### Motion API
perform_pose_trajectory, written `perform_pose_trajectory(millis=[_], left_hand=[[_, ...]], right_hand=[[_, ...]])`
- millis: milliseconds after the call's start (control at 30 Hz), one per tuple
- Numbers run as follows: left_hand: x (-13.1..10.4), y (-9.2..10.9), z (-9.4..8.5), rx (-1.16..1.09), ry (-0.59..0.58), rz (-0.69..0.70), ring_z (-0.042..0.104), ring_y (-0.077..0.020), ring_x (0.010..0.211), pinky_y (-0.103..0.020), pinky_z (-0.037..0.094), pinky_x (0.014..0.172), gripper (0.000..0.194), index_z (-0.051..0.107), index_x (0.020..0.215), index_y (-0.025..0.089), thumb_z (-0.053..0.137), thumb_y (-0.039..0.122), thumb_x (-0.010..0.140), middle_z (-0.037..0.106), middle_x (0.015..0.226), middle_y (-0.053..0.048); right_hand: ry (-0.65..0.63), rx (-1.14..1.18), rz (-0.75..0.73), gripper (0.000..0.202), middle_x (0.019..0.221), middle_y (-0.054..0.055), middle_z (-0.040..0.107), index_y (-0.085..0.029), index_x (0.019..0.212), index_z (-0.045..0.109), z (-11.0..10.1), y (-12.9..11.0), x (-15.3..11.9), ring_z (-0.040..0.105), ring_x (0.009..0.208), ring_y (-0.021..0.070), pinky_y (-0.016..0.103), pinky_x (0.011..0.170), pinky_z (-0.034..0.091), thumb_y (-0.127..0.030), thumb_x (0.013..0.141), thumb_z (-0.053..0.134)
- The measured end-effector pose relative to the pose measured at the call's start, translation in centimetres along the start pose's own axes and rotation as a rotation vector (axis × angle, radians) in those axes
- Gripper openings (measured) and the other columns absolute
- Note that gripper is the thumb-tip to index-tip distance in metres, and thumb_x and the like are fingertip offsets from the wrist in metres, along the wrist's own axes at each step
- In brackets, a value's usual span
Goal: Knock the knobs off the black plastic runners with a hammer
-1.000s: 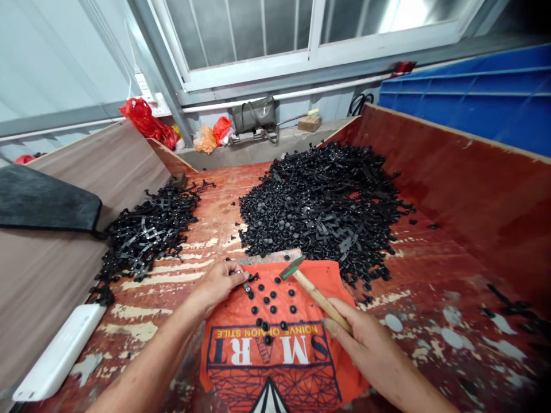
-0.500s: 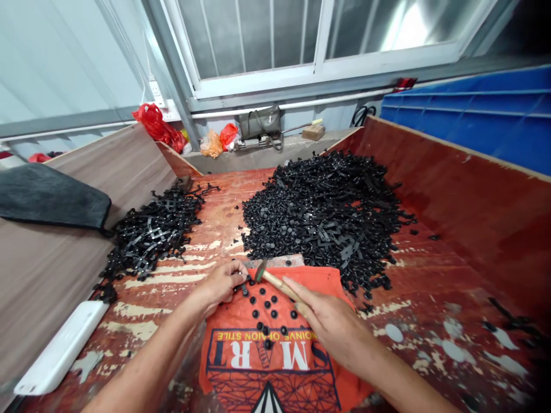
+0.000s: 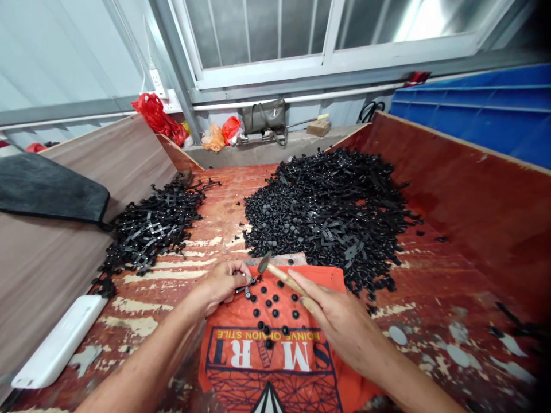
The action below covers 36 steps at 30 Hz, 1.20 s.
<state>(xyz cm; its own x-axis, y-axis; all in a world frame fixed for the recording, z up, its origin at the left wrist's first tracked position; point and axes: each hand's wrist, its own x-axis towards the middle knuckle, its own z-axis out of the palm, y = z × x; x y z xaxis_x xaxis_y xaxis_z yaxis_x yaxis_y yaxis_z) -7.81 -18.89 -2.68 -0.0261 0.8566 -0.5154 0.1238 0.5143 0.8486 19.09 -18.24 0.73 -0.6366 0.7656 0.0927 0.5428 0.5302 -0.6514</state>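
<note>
From the head camera, the left hand (image 3: 224, 282) lay at the lower middle of the frame, its fingers curled shut on a small black plastic piece (image 3: 244, 287), pinning it to the top edge of the orange cloth (image 3: 275, 350). The right hand (image 3: 340, 321), lower right of centre, was closed around the wooden handle of a small hammer (image 3: 279, 273), whose green head hung just above and to the right of the held piece, close to it but seemingly not touching.

By the look of it, the step in hand was hammering that piece while the left fingers steadied it. The next move would call for a short, well-aimed tap, since the fingertips sat just beside the striking spot.

A scatter of small black caps (image 3: 275, 312) lay on the cloth below the hammer. A large heap of black parts (image 3: 327, 212) filled the middle of the red tray (image 3: 430, 321), and a smaller heap of flat strips (image 3: 150, 229) lay at the left. A white block (image 3: 55, 350) rested at the lower left.

Hard to make out: the exact shape of the held piece, mostly covered by the fingers; whether a grey slab under the cloth's top edge served as an anvil; and the hammer's grip end, hidden inside the right palm. The cloth's lower part was cut off by the frame.
</note>
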Motion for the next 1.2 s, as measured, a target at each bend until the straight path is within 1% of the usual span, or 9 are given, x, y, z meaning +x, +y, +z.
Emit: perform_pose_trajectory(millis=[100, 200, 333, 467, 633, 833, 967, 1100, 1200], left_hand=[[0.1, 0.0, -0.1, 0.012, -0.006, -0.018, 0.018, -0.0032, 0.033, -0.018, 0.011, 0.034, 0.017, 0.055, 0.074, 0.020, 0.066, 0.030, 0.066, 0.034, 0.043, 0.012], [0.1, 0.1, -0.2, 0.020, -0.004, -0.018, 0.018, -0.0027, 0.034, -0.018, 0.011, 0.035, 0.016, 0.055, 0.073, 0.019, 0.064, 0.030, 0.066, 0.033, 0.046, 0.012], [-0.2, 0.2, -0.1, 0.017, -0.019, -0.011, 0.021, -0.0026, 0.035, -0.018, 0.012, 0.035, 0.017, 0.055, 0.075, 0.019, 0.065, 0.030, 0.067, 0.036, 0.049, 0.011], [-0.6, 0.4, 0.1, 0.010, 0.000, 0.021, 0.022, -0.0034, 0.036, -0.017, 0.014, 0.035, 0.020, 0.055, 0.081, 0.020, 0.066, 0.031, 0.069, 0.038, 0.050, 0.011], [-0.5, 0.1, 0.0, -0.040, -0.008, 0.026, 0.021, -0.0028, 0.035, -0.017, 0.013, 0.034, 0.018, 0.053, 0.080, 0.020, 0.066, 0.028, 0.069, 0.038, 0.051, 0.012], [-0.4, -0.5, -0.2, -0.051, -0.023, 0.057, 0.021, -0.0035, 0.036, -0.017, 0.012, 0.035, 0.019, 0.051, 0.080, 0.021, 0.066, 0.032, 0.075, 0.038, 0.049, 0.012], [-0.5, -0.5, -0.1, -0.033, -0.039, 0.075, 0.023, -0.0043, 0.040, -0.017, 0.013, 0.036, 0.020, 0.051, 0.081, 0.021, 0.065, 0.033, 0.076, 0.038, 0.052, 0.011], [-0.5, -0.5, -0.2, -0.006, -0.036, 0.080, 0.024, -0.0043, 0.041, -0.016, 0.015, 0.037, 0.020, 0.050, 0.083, 0.021, 0.064, 0.032, 0.076, 0.036, 0.055, 0.011], [-0.5, -0.6, -0.2, -0.020, -0.037, 0.084, 0.024, -0.0036, 0.041, -0.016, 0.016, 0.037, 0.022, 0.049, 0.085, 0.021, 0.064, 0.034, 0.077, 0.038, 0.059, 0.011]], right_hand=[[-0.027, -0.031, -0.017, 0.059, 0.133, -0.004, 0.065, -0.044, 0.152, 0.025, 0.7, 0.0, -0.3, 0.068, 0.108, 0.0199, 0.039, 0.091, 0.057, -0.018, 0.101, 0.036], [-0.024, -0.128, -0.033, 0.062, 0.122, 0.002, 0.071, -0.039, 0.153, 0.026, 1.5, -0.2, -0.3, 0.072, 0.096, 0.0212, 0.037, 0.080, 0.060, -0.014, 0.098, 0.040], [0.001, -0.214, -0.071, 0.066, 0.107, 0.000, 0.077, -0.041, 0.151, 0.031, 2.0, -0.4, -0.1, 0.075, 0.082, 0.0194, 0.031, 0.072, 0.061, -0.012, 0.094, 0.047], [-0.011, -0.163, -0.070, 0.066, 0.114, -0.001, 0.075, -0.042, 0.151, 0.031, 1.4, -0.7, 0.1, 0.074, 0.089, 0.0187, 0.029, 0.074, 0.060, -0.010, 0.095, 0.045], [0.063, -0.030, -0.053, 0.060, 0.137, 0.000, 0.062, -0.040, 0.155, 0.020, 1.0, -0.9, -0.2, 0.065, 0.115, 0.0194, 0.036, 0.095, 0.054, -0.017, 0.101, 0.035], [-0.073, -0.202, -0.024, 0.059, 0.103, 0.003, 0.076, -0.038, 0.153, 0.028, 2.5, -0.3, -0.4, 0.073, 0.083, 0.0241, 0.040, 0.073, 0.060, -0.019, 0.099, 0.039], [0.040, -0.039, -0.040, 0.062, 0.130, 0.002, 0.067, -0.038, 0.156, 0.016, 1.9, -0.7, -0.1, 0.068, 0.108, 0.0212, 0.038, 0.091, 0.056, -0.018, 0.100, 0.035], [-0.079, -0.056, -0.004, 0.064, 0.118, -0.003, 0.073, -0.045, 0.152, 0.027, 1.0, -1.3, 0.3, 0.073, 0.096, 0.0217, 0.036, 0.081, 0.059, -0.014, 0.097, 0.042], [-0.039, 0.014, -0.016, 0.064, 0.137, -0.004, 0.062, -0.045, 0.153, 0.017, 1.0, -1.4, 0.4, 0.067, 0.111, 0.0201, 0.037, 0.090, 0.056, -0.015, 0.100, 0.036]])
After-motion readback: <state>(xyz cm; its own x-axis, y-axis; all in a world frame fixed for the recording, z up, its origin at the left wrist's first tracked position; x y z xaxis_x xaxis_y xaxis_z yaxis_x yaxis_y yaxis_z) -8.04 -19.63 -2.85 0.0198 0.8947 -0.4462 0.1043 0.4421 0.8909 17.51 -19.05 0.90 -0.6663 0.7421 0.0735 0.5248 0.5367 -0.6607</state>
